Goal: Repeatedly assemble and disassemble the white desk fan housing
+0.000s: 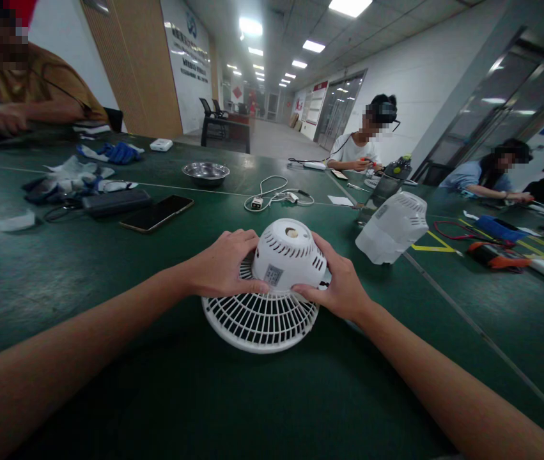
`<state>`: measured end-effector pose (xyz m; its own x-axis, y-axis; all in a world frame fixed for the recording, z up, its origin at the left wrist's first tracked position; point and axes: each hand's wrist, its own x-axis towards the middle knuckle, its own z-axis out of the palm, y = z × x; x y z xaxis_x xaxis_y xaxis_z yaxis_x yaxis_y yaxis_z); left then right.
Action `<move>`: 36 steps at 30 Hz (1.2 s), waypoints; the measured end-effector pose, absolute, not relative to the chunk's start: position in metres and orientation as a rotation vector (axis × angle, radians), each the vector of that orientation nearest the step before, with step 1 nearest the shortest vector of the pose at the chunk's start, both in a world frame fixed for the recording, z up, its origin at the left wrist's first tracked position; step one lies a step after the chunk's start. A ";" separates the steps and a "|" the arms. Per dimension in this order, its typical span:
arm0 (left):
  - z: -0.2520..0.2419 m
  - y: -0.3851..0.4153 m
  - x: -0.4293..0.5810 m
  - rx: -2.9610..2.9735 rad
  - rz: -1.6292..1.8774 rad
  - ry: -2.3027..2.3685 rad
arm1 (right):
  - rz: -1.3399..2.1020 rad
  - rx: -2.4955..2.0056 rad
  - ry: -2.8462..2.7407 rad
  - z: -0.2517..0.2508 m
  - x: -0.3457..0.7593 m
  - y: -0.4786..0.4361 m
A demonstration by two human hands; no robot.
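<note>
A small white fan head (287, 255) lies face down on the green table (108, 358), its round grille (259, 322) flat on the surface and the vented motor housing pointing up. My left hand (221, 263) wraps the housing from the left, fingers curled round it. My right hand (341, 284) grips it from the right, thumb near the grey label. Both hands are closed on the housing.
A white plastic fan part (391, 227) lies to the right. A black phone (156, 213), a dark case (116, 201), a steel bowl (206, 171), a white cable (276, 197) and blue gloves (119, 152) lie beyond. Other people sit at the far left and right sides.
</note>
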<state>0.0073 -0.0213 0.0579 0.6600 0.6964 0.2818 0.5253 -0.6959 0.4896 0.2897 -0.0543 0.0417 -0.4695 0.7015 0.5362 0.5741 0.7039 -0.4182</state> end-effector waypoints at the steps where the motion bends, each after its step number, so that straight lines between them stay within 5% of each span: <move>1: 0.059 -0.021 0.007 2.548 0.612 0.976 | 0.195 -0.946 -2.225 0.042 0.290 -0.054; 24: 0.040 -0.039 0.028 2.453 1.040 0.775 | 0.556 -0.860 -2.273 0.051 0.289 -0.063; 36: 0.035 -0.029 0.021 2.453 0.945 0.722 | 0.746 -0.858 -2.237 0.052 0.293 -0.063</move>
